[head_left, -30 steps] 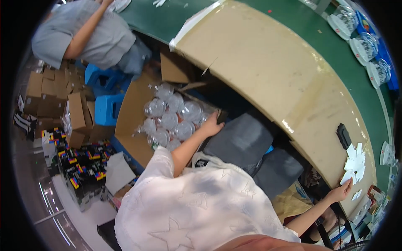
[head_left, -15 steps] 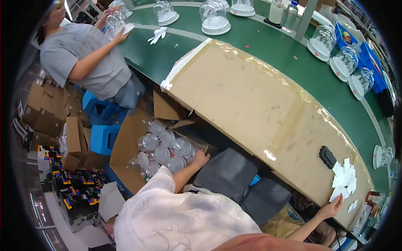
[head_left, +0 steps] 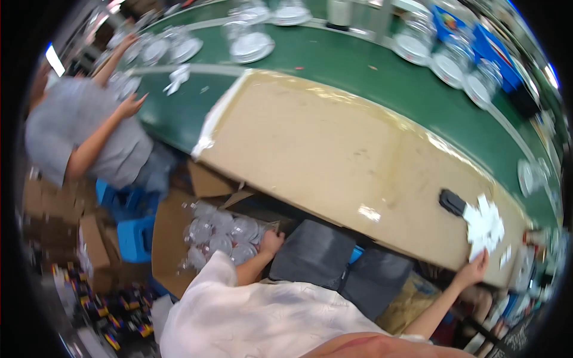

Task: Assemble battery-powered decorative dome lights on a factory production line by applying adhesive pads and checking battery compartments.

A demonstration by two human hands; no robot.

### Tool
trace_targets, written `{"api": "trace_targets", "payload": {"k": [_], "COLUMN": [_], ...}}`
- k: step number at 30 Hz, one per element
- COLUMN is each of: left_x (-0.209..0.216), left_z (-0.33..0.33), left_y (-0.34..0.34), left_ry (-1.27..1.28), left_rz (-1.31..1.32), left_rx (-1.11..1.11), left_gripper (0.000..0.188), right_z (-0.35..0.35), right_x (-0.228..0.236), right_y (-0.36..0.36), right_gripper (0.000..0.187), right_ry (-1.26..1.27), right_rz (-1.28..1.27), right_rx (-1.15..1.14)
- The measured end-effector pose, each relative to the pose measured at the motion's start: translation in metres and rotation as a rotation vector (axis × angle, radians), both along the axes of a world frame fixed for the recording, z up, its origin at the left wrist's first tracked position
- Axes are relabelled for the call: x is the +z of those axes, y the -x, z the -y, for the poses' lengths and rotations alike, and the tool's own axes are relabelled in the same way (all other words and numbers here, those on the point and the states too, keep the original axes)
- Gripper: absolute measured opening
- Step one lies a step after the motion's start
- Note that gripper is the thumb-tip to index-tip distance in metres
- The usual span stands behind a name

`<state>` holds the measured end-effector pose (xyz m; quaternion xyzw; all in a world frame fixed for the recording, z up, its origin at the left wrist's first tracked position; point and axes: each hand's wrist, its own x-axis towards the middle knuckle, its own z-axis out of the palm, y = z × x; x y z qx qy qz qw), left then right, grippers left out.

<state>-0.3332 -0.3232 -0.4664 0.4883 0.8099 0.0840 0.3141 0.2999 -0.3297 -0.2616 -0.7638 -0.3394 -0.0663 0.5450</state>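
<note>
Workshop: clear domes [head_left: 450, 65] are lining a green desk [head_left: 334, 64] beyond the right grip [head_left: 473, 271], a co-worker [head_left: 89, 125] is standing alongside, and cartons [head_left: 164, 256] are sitting left of the left grip [head_left: 271, 241].

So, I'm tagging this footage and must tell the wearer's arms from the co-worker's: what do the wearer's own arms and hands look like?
The left hand and right hand look bare: no glove, watch or cable shows. The left sleeve is short, loose and white, part of a white shirt with faint star outlines.
</note>
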Motion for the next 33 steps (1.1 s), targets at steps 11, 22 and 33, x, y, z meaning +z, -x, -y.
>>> {"api": "trace_targets", "payload": {"k": [11, 22, 33], "left_x": [-0.009, -0.015, -0.004], "left_z": [-0.012, -0.003, -0.009], "left_y": [0.017, 0.02, 0.013], "left_ry": [-0.135, -0.227, -0.181], "left_rz": [-0.023, 0.127, 0.092], "left_rx": [-0.067, -0.037, -0.085], "left_gripper": [0.035, 0.031, 0.03], "right_z": [-0.035, -0.024, -0.029], "right_x": [0.025, 0.017, 0.026], "right_y": [0.043, 0.037, 0.043], "right_gripper": [0.015, 0.016, 0.016], "right_ry": [-0.228, -0.245, -0.223], "right_rz": [-0.363, -0.246, -0.249], "right_rx": [0.069, 0.091, 0.051]}}
